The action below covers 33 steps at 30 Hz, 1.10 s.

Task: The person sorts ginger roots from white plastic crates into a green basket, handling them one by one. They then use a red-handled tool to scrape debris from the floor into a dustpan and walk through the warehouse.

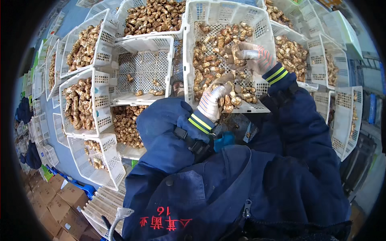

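Both hands wear striped knit work gloves and are over a large white plastic crate holding brown-and-cream mushrooms. At the crate's right side, my right hand has its fingers around a thick mushroom. Nearer my body, my left hand is low over the crate, its fingers at several mushrooms by the near wall; its fingertips are partly hidden, so I cannot tell whether it grips any. More mushrooms are spread over the crate's mesh floor, mostly at the left and far sides.
A white crate with a few mushrooms stands at left. Fuller crates surround it, and others stand to the right. Cardboard boxes and stacked white trays lie at lower left. Dark-clothed people are at the far left.
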{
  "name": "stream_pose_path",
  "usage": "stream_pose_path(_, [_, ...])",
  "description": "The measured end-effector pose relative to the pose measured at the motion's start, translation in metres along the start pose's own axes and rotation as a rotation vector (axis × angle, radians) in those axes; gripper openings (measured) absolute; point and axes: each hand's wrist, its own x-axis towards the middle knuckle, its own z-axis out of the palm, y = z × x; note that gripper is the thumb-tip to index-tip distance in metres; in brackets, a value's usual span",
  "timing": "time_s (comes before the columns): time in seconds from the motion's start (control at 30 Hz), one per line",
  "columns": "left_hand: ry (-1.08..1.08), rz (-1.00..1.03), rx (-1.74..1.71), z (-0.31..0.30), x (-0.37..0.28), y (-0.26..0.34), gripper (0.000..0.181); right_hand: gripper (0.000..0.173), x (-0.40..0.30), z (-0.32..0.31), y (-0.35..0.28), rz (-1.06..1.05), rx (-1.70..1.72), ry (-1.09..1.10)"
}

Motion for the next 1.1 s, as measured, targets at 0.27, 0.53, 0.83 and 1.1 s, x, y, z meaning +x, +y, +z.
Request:
stream_pose_path(0.27, [-0.022,0.065,-0.242,0.003,-0.002,0.002,0.047,0.056,-0.025,0.136,-0.065,-0.465,-0.930,-0.279])
stream_pose_path(0.53, [-0.148,0.110,-0.394,0.024,-0.016,0.025,0.050,0.052,-0.086,0.091,-0.031,-0.477,-1.418,0.134])
stream_pose_path(0.83, [0.017,0.050,-0.237,0.022,-0.014,0.018,0.058,0.065,-0.099,0.086,0.025,-0.256,-1.335,0.218])
stream_pose_path(1.1, [-0.149,-0.083,0.250,0.023,0.001,-0.007,0.074,0.055,-0.108,0.041,0.024,0.087,-1.244,0.291])
